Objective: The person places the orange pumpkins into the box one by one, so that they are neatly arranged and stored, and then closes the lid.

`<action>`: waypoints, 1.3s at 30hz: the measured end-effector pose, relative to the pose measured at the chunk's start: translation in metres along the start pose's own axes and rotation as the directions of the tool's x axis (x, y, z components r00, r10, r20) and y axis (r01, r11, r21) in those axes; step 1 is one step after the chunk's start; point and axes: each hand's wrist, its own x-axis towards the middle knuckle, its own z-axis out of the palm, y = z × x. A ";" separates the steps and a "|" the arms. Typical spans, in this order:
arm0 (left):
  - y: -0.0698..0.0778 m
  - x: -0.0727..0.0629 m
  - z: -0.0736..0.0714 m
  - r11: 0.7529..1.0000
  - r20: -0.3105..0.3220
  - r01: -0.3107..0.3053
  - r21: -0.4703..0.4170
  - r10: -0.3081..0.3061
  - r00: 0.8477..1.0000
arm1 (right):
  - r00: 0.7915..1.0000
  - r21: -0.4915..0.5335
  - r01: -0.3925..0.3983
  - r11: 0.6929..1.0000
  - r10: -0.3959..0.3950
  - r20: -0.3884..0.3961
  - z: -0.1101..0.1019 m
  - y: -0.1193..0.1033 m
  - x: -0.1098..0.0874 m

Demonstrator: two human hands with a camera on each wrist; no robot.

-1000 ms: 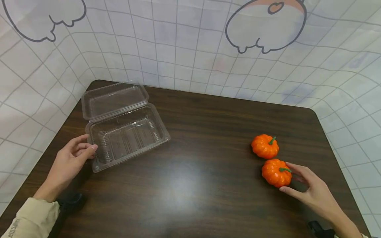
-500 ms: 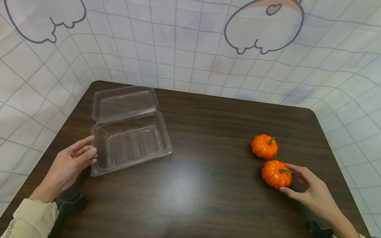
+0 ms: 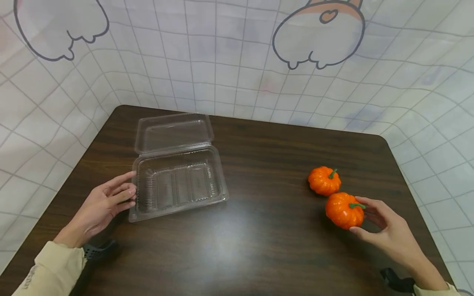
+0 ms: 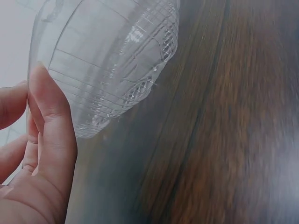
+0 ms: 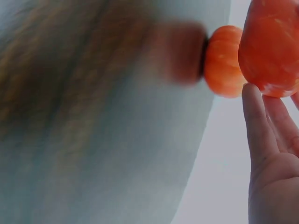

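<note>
The held pumpkin (image 3: 343, 211) is glossy, orange, green-stemmed.

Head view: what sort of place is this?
Probably a staged tabletop booth, though the wider room isn't visible. Evidence: a rectangular dark-brown wood-grain table, wavy white grid-printed sheeting with cartoon outlines behind it, and a clear hinged plastic container held by the left hand.

One left hand (image 3: 101, 209), pinching; left forearm (image 3: 55, 267), sleeved, angled in from lower left on my head feed. One right hand (image 3: 390, 234), which I read as gripping, fingers (image 3: 375, 205) curved; right forearm (image 3: 427, 271) angled in from lower right.
</note>
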 end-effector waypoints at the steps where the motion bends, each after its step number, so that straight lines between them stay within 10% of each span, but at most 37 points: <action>1: 0.000 0.001 0.002 1.000 0.002 0.004 0.001 -0.004 1.000 | 1.000 0.009 0.007 1.000 -0.007 -0.003 -0.001 -0.002 0.002; 30: -0.002 0.047 0.058 0.985 0.073 0.103 0.136 -0.114 0.991 | 0.957 0.211 0.267 0.940 -0.284 0.055 0.019 -0.063 0.074; 39: -0.001 0.056 0.073 0.979 0.077 0.134 0.155 -0.148 0.986 | 0.971 0.243 0.185 0.952 -0.216 0.106 0.035 -0.080 0.093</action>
